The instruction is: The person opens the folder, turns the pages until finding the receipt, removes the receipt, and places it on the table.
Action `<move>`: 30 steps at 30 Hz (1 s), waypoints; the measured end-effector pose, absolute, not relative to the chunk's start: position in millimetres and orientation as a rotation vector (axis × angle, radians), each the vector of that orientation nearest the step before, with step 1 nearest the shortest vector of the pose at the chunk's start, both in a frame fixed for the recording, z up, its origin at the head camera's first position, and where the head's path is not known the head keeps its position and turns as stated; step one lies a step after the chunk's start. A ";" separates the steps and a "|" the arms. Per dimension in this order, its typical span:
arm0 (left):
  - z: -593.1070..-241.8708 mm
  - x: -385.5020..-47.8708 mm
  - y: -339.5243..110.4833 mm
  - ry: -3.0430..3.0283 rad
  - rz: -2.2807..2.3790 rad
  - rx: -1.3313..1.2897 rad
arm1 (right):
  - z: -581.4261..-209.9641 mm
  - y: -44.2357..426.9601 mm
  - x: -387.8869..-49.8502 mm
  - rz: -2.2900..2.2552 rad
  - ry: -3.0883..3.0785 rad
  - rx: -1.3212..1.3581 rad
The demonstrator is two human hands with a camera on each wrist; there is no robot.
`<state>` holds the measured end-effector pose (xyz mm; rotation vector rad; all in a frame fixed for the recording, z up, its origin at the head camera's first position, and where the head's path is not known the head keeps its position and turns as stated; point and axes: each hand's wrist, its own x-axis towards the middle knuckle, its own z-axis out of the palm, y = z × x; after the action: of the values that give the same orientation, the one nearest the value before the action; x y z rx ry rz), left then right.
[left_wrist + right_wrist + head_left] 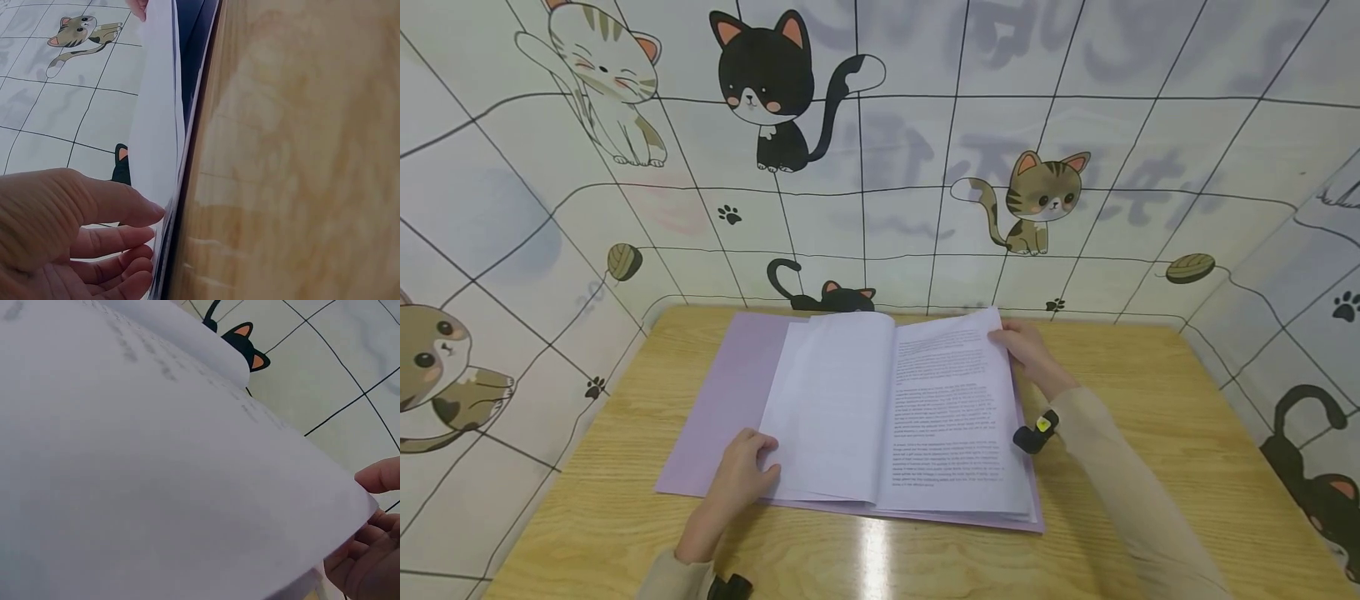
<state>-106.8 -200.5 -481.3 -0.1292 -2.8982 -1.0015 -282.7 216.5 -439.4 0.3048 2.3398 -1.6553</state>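
Observation:
An open purple folder (707, 425) holds a stack of white sheets. The left-hand page (831, 408) looks blank, while the right-hand page (947, 408) carries paragraphs of printed text. At the top right corner of that printed page, my right hand (1030, 354) pinches the sheet between thumb and fingers; the right wrist view shows the lifted corner (356, 503). My left hand (741, 471) rests at the lower left edge of the left-hand page, fingers loosely bent. In the left wrist view its thumb (125, 203) touches the edge of the papers.
The folder lies on a light wooden table (1120, 467). Behind and beside the table stand white panels (910, 142) with a grid and cartoon cats. Each wrist wears a small black camera, such as the right wrist camera (1033, 433).

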 end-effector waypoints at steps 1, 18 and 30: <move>-481.2 -106.6 -200.5 -2.899 -1.003 -0.127 | -438.2 215.8 -281.8 -1.672 2.322 0.301; -480.6 -105.9 -199.6 -2.892 -1.000 -0.136 | -407.3 199.9 -254.5 -1.806 2.095 0.015; -481.0 -106.7 -200.2 -2.893 -1.006 -0.131 | -391.6 180.1 -240.2 -1.872 1.968 -0.093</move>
<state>-106.7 -200.2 -481.0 -0.1309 -2.8931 -1.0063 -240.2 180.1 -391.6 -0.0930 1.9682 -1.8717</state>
